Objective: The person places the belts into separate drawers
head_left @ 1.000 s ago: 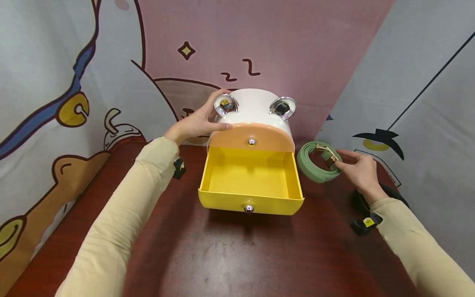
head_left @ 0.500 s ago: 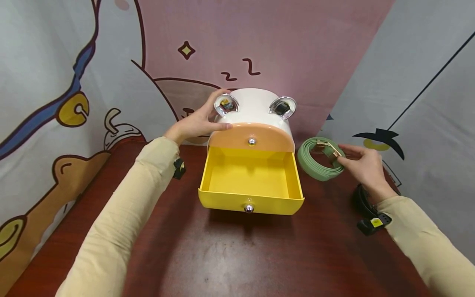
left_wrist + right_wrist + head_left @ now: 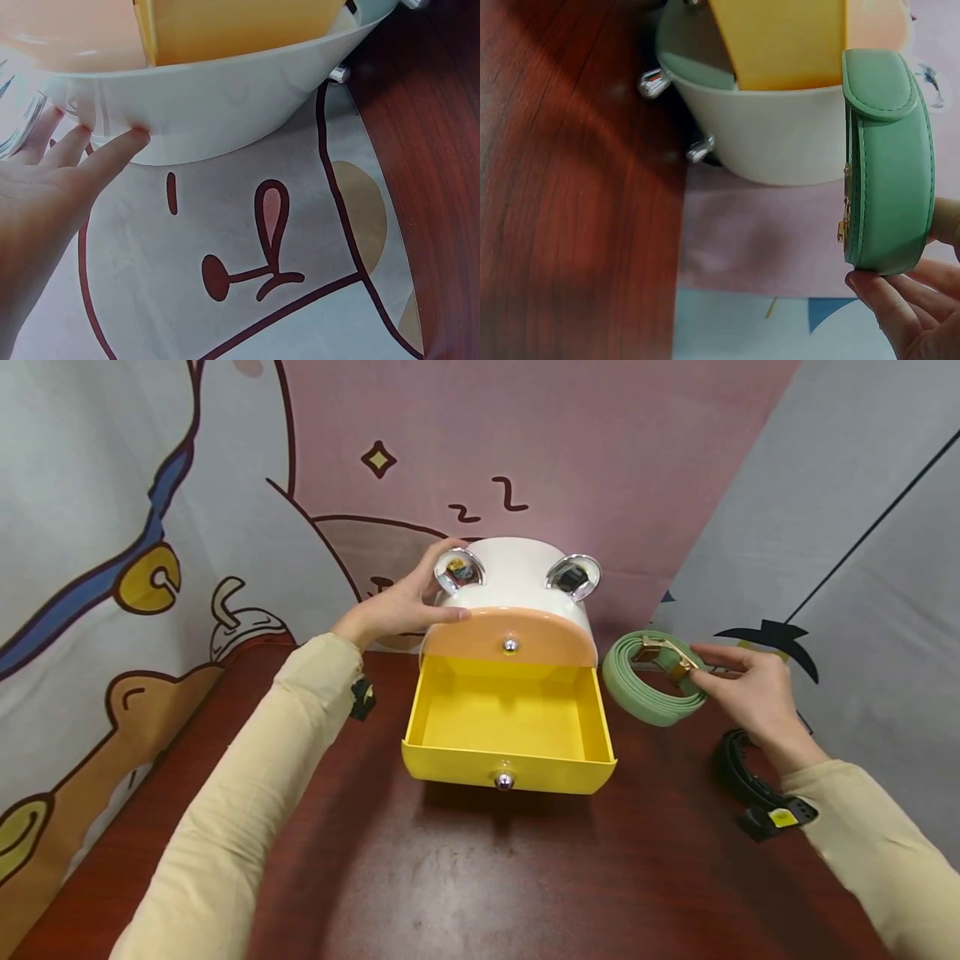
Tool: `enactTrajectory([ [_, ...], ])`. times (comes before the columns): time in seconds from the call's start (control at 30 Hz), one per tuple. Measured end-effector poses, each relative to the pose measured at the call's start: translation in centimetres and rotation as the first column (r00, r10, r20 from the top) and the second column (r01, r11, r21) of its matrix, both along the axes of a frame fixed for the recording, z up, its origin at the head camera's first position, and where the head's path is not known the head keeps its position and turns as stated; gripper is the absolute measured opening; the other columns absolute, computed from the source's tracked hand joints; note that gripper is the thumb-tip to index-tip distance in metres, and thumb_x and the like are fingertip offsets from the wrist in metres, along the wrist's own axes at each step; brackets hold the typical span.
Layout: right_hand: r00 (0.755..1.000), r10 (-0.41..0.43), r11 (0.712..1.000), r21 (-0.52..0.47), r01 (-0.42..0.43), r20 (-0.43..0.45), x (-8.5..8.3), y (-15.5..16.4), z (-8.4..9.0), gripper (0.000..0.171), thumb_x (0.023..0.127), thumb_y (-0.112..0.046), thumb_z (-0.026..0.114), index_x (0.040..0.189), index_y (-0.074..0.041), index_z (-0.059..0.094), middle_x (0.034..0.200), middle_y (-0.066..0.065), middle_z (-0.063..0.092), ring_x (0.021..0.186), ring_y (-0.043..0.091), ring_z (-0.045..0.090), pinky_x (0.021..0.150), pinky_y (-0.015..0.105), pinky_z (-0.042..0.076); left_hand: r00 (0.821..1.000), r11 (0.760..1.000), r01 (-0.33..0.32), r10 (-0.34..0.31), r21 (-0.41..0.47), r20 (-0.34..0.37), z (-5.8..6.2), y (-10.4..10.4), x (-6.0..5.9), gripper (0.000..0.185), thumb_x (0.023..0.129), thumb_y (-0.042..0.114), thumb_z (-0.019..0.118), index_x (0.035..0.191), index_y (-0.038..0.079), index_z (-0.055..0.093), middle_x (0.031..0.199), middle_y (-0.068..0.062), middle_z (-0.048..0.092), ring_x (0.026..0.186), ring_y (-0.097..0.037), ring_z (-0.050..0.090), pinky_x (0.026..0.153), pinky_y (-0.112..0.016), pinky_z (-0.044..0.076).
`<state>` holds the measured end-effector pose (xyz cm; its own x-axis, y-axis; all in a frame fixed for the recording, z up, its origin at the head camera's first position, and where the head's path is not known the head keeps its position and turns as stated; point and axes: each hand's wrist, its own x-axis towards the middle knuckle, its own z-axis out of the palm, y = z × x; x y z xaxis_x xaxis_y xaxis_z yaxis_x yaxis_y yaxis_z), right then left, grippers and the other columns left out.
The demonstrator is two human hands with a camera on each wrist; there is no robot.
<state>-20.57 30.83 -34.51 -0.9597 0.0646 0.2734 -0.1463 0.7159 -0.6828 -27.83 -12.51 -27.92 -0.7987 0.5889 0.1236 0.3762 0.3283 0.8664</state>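
Observation:
In the head view a white drawer box (image 3: 517, 556) stands at the back of the table, with chrome ear-like rings and a peach upper drawer (image 3: 480, 631). Its yellow lower drawer (image 3: 510, 710) is pulled out, with nothing inside. My left hand (image 3: 401, 606) rests on the box's left side, its thumb along the front; in the left wrist view straight fingers (image 3: 112, 146) touch the white side. Right of the box, my right hand (image 3: 753, 693) pinches a coiled green belt (image 3: 645, 697) by its right side, near the gold buckle. The right wrist view shows the coil (image 3: 896, 172) edge-on.
A black coiled belt (image 3: 738, 772) lies on the right of the dark red table (image 3: 465, 877), partly behind my right wrist. A cloth (image 3: 600, 443) with cartoon prints hangs close behind and on both sides.
My right hand and the green belt have shifted a little right and slightly up, showing more of the black coil. My left hand, the box and its drawers have stayed put.

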Motion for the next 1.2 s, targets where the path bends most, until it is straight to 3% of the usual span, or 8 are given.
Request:
enactTrajectory([
  [0.2, 1.000, 0.018, 0.998, -0.064, -0.019, -0.023, 0.9, -0.6, 1.1, 0.041, 0.087, -0.016, 0.072, 0.124, -0.001, 0.064, 0.095, -0.024, 0.061, 0.077, -0.015, 0.058, 0.059, 0.014, 0.049, 1.000, 1.000, 0.011, -0.011, 0.013, 0.003, 0.0, 0.0, 0.0, 0.088, 0.090, 0.008, 0.068, 0.151, 0.020, 0.005, 0.154, -0.009, 0.019, 0.140, -0.035, 0.024, 0.110, -0.044, 0.025],
  [0.5, 0.999, 0.042, 0.996, -0.074, -0.044, -0.030, 1.9, -1.8, 2.2, 0.038, 0.085, -0.016, 0.074, 0.121, -0.004, 0.066, 0.091, -0.029, 0.062, 0.079, -0.012, 0.061, 0.060, 0.015, 0.050, 1.000, 1.000, 0.026, -0.026, 0.017, 0.002, 0.0, 0.0, -0.3, 0.089, 0.090, 0.006, 0.067, 0.151, 0.020, 0.003, 0.155, -0.010, 0.017, 0.140, -0.034, 0.024, 0.112, -0.045, 0.020],
  [0.63, 0.998, 0.053, 0.996, -0.069, -0.056, -0.040, 2.4, -2.4, 2.5, 0.036, 0.085, -0.016, 0.074, 0.119, -0.005, 0.068, 0.093, -0.027, 0.062, 0.079, -0.010, 0.062, 0.060, 0.015, 0.050, 1.000, 1.000, 0.017, -0.017, 0.005, 0.002, 0.0, 0.0, -0.2, 0.090, 0.090, 0.007, 0.067, 0.151, 0.020, 0.003, 0.155, -0.010, 0.016, 0.140, -0.035, 0.023, 0.112, -0.046, 0.019],
  [0.8, 0.996, 0.051, 0.998, -0.036, -0.054, -0.068, 2.7, -3.3, 2.7, 0.033, 0.085, -0.016, 0.074, 0.117, -0.007, 0.069, 0.092, -0.024, 0.062, 0.076, -0.010, 0.062, 0.058, 0.015, 0.049, 1.000, 1.000, 0.011, -0.011, 0.007, -0.004, -0.9, -0.2, -1.4, 0.091, 0.090, 0.008, 0.068, 0.152, 0.022, 0.002, 0.155, -0.008, 0.016, 0.141, -0.035, 0.023, 0.112, -0.047, 0.019],
  [0.93, 0.995, 0.062, 0.998, -0.025, -0.064, -0.083, 2.9, -3.9, 2.6, 0.033, 0.085, -0.016, 0.073, 0.116, -0.005, 0.069, 0.096, -0.012, 0.067, 0.076, -0.011, 0.062, 0.059, 0.014, 0.049, 1.000, 1.000, 0.009, -0.009, -0.001, -0.026, -1.6, -0.4, -2.2, 0.093, 0.090, 0.012, 0.070, 0.152, 0.027, 0.002, 0.156, -0.005, 0.015, 0.141, -0.035, 0.022, 0.112, -0.047, 0.019],
  [1.2, 0.989, 0.105, 0.994, -0.006, -0.106, -0.106, 2.9, -4.9, 2.1, 0.032, 0.085, -0.016, 0.073, 0.114, -0.003, 0.069, 0.105, 0.017, 0.068, 0.076, -0.011, 0.061, 0.061, 0.013, 0.048, 0.998, 1.000, -0.001, 0.000, -0.022, -0.055, -1.8, -0.4, -2.3, 0.092, 0.090, 0.018, 0.071, 0.151, 0.032, 0.003, 0.156, -0.001, 0.015, 0.141, -0.033, 0.023, 0.112, -0.046, 0.018],
])
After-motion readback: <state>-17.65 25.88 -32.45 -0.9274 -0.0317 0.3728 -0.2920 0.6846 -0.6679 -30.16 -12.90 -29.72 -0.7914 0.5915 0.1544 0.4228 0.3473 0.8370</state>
